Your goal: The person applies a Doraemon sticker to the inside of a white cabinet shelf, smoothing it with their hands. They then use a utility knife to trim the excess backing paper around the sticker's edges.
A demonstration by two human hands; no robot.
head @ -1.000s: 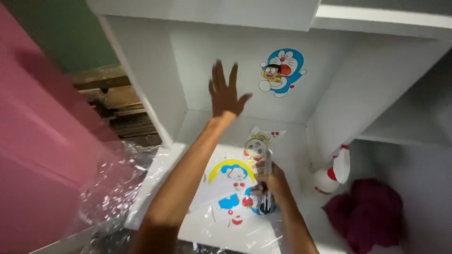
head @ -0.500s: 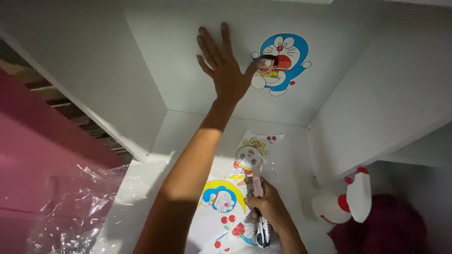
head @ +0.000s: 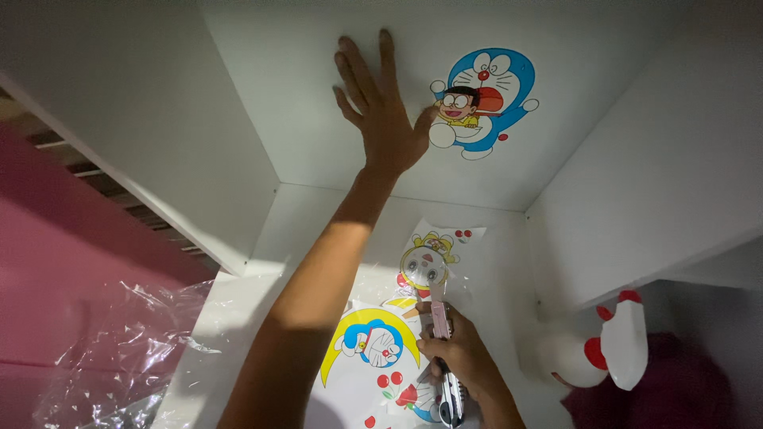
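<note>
Pressing left hand (head: 380,111) beside cartoon sticker (head: 481,103); right hand (head: 457,357) grips cutter (head: 445,357).

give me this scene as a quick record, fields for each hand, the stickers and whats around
left hand: flat on the white back panel, thumb at the edge of the cartoon sticker
right hand: grips a pink cutter over the sticker sheet
sticker sheet: lies on the white shelf, printed with cartoon figures
left side: clear plastic wrap, pink surface
right side: white and red plush
</note>
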